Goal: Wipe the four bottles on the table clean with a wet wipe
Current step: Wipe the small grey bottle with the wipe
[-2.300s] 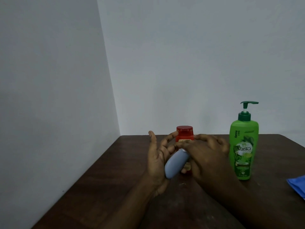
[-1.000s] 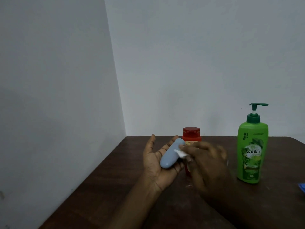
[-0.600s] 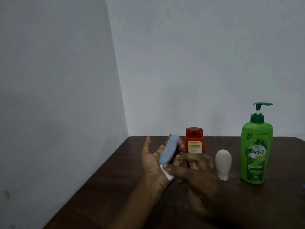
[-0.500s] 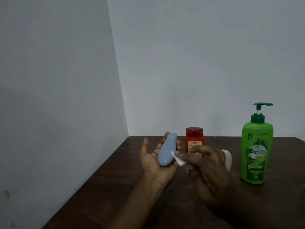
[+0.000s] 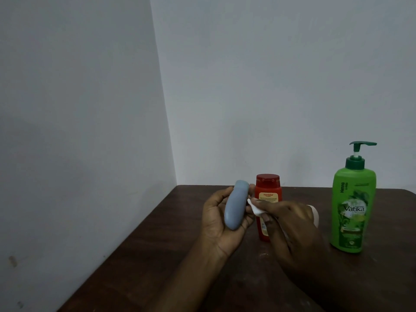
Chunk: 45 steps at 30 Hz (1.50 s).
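Note:
My left hand cradles a small grey-blue bottle, held nearly upright above the dark wooden table. My right hand pinches a folded white wet wipe against the bottle's right side. Behind the hands stands a red bottle with a red cap. A small white bottle is mostly hidden behind my right hand. A tall green pump bottle stands at the right.
The table sits in a room corner, with white walls along its left and far edges. Bare table surface lies left of the hands and toward the near edge.
The view has drifted left. My left hand tipped the grey-blue bottle more upright, and my right hand slid the wipe along its side, up from its lower end.

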{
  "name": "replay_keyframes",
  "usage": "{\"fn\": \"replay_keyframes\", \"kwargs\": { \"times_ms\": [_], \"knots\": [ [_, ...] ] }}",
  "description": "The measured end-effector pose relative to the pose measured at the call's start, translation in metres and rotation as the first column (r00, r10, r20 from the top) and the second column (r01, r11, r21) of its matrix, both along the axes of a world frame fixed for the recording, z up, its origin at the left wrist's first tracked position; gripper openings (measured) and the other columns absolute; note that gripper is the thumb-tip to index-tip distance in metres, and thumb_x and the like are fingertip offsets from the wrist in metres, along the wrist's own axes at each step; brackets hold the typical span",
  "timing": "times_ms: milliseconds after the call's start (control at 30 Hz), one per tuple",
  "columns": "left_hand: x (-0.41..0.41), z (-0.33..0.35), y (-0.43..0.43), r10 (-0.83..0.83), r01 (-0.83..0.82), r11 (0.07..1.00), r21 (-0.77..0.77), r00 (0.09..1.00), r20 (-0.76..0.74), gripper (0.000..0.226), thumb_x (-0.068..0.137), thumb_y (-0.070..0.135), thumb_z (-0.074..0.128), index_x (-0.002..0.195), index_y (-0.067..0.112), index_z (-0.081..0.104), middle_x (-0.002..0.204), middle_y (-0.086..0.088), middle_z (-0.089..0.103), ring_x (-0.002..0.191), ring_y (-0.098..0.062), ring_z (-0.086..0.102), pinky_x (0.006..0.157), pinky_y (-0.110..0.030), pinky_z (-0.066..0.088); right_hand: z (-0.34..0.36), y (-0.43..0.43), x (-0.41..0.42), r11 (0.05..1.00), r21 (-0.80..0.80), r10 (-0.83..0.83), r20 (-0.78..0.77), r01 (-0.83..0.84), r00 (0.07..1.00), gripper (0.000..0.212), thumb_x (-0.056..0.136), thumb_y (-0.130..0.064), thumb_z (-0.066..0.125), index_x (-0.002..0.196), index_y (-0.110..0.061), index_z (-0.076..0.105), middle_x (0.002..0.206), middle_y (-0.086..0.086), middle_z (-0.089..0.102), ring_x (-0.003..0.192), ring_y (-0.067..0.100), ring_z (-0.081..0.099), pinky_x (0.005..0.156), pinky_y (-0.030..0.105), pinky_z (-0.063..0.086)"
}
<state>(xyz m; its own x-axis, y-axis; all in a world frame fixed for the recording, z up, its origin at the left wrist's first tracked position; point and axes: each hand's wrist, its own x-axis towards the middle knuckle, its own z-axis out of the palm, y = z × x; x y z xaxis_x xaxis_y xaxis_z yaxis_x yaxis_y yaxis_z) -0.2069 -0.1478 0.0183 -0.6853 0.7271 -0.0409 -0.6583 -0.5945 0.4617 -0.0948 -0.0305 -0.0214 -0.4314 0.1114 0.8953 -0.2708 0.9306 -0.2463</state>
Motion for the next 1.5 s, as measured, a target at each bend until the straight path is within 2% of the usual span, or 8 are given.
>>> {"fn": "replay_keyframes", "kwargs": {
  "times_ms": [100,333,467,600,833,1000,1167,1500],
  "knots": [
    [0.002,0.000,0.003,0.027,-0.028,0.999,-0.035,0.999,-0.037,0.036,0.073,0.009,0.071,0.104,-0.009,0.074,0.102,-0.025,0.075,0.083,-0.033,0.074,0.104,-0.046,0.051,0.003,0.001,0.001,1.000,-0.005,-0.021,0.005,0.021,1.000,0.039,0.096,-0.028,0.051,0.131,-0.028,0.065,0.115,-0.009,0.065,0.107,0.010,0.055,0.097,0.021,0.036],
    [0.001,-0.004,0.010,-0.001,-0.027,0.986,-0.165,0.986,-0.169,0.056,0.083,0.011,0.074,0.136,0.000,0.063,0.112,-0.021,0.073,0.088,-0.029,0.074,0.081,-0.040,0.061,0.006,0.004,-0.003,1.000,-0.003,-0.031,-0.083,0.030,0.996,0.036,0.097,-0.024,0.052,0.131,-0.028,0.064,0.113,-0.012,0.063,0.103,0.011,0.057,0.091,0.033,0.039],
    [0.002,-0.008,0.014,-0.019,-0.008,0.989,-0.144,0.982,-0.190,0.036,0.084,0.014,0.071,0.118,0.003,0.075,0.108,-0.021,0.072,0.094,-0.031,0.069,0.101,-0.047,0.051,0.004,0.002,-0.003,0.999,0.000,-0.039,0.009,0.039,0.999,0.039,0.094,-0.022,0.056,0.131,-0.026,0.066,0.115,-0.005,0.065,0.105,0.012,0.057,0.096,0.017,0.034],
    [0.000,-0.006,0.010,-0.015,-0.008,0.990,-0.142,0.987,-0.159,0.027,0.094,0.014,0.062,0.084,0.002,0.084,0.095,-0.021,0.076,0.078,-0.030,0.076,0.075,-0.041,0.064,0.006,-0.001,-0.003,0.996,0.085,-0.002,0.110,-0.008,0.994,0.044,0.090,-0.026,0.051,0.133,-0.035,0.059,0.120,0.000,0.064,0.108,0.021,0.060,0.094,0.030,0.047],
    [-0.007,0.001,0.003,-0.038,0.035,0.991,-0.128,0.999,-0.017,0.023,0.093,0.011,0.066,0.089,-0.006,0.081,0.100,-0.024,0.075,0.091,-0.031,0.071,0.086,-0.042,0.058,0.010,-0.006,0.009,0.944,0.294,0.064,0.278,-0.148,0.958,0.052,0.080,-0.019,0.068,0.125,-0.044,0.058,0.126,-0.012,0.051,0.115,0.021,0.056,0.090,0.034,0.048],
    [-0.004,0.001,0.004,0.005,-0.018,0.990,-0.142,0.996,-0.089,0.016,0.080,0.008,0.069,0.085,-0.002,0.081,0.091,-0.019,0.074,0.086,-0.028,0.069,0.078,-0.039,0.062,0.011,-0.006,0.000,0.951,0.299,-0.020,0.300,-0.075,0.954,0.019,0.089,-0.010,0.075,0.085,-0.028,0.074,0.079,-0.012,0.065,0.077,0.001,0.060,0.068,0.011,0.046],
    [-0.006,-0.005,0.008,-0.045,0.020,0.983,-0.181,0.990,-0.136,0.024,0.080,0.006,0.069,0.101,0.000,0.080,0.103,-0.018,0.074,0.088,-0.029,0.071,0.092,-0.038,0.057,0.021,0.010,0.014,0.999,0.048,-0.008,-0.143,0.015,0.990,0.030,0.097,-0.011,0.056,0.124,-0.008,0.070,0.119,-0.015,0.058,0.104,0.005,0.062,0.084,0.025,0.054],
    [-0.005,-0.005,0.008,-0.070,0.034,0.977,-0.209,0.983,-0.167,0.023,0.091,0.008,0.066,0.110,0.004,0.078,0.105,-0.018,0.072,0.091,-0.028,0.070,0.089,-0.042,0.059,0.004,0.001,-0.003,0.961,0.137,0.197,0.264,-0.239,0.944,0.039,0.096,-0.019,0.050,0.133,-0.020,0.062,0.136,-0.001,0.060,0.129,0.014,0.057,0.102,0.037,0.053]
  ]
}}
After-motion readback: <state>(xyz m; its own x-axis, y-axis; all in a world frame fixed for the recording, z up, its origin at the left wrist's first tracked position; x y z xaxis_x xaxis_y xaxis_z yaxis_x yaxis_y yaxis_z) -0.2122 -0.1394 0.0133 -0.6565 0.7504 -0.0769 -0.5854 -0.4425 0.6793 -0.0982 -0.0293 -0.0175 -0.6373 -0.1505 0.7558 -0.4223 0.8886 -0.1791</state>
